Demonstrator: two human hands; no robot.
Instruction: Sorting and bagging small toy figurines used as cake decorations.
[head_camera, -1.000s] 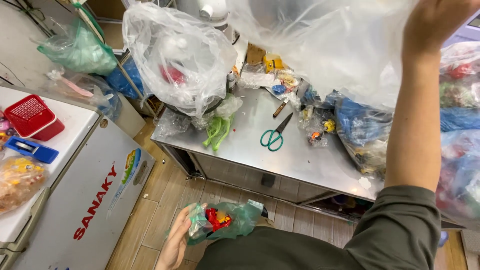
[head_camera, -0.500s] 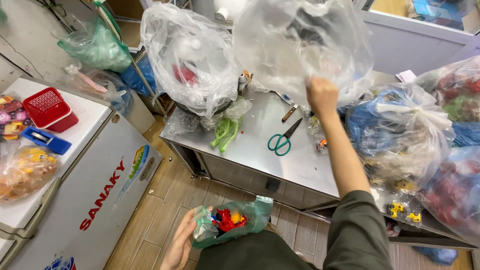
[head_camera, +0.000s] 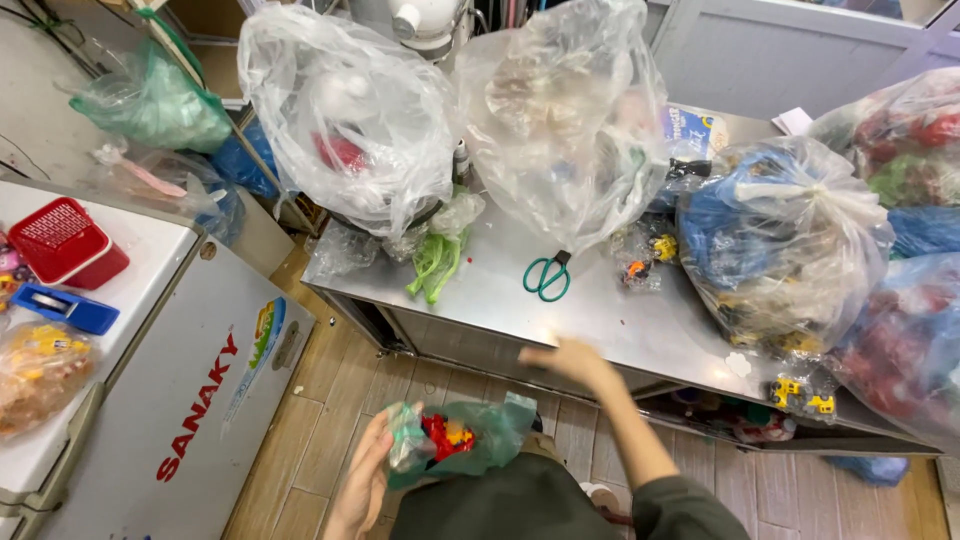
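Left hand (head_camera: 362, 482) fingers stay clamped on the small green bag of toys (head_camera: 455, 441) at the lap, while the right hand (head_camera: 570, 360), blurred, fingers apparently loose and empty, has dropped from the big clear bag (head_camera: 560, 120) beyond to the tabletop (head_camera: 600, 310) edge, below the green scissors (head_camera: 546, 276).

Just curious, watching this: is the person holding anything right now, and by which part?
The left hand holds a small green plastic bag of toys by its left end. The right hand is empty.

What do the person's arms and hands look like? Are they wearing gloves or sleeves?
No gloves: both hands are bare. The right hand shows no ring or watch, and its forearm is bare up to a dark grey-green sleeve pushed up near the elbow. The left hand is bare too; its sleeve is out of view.
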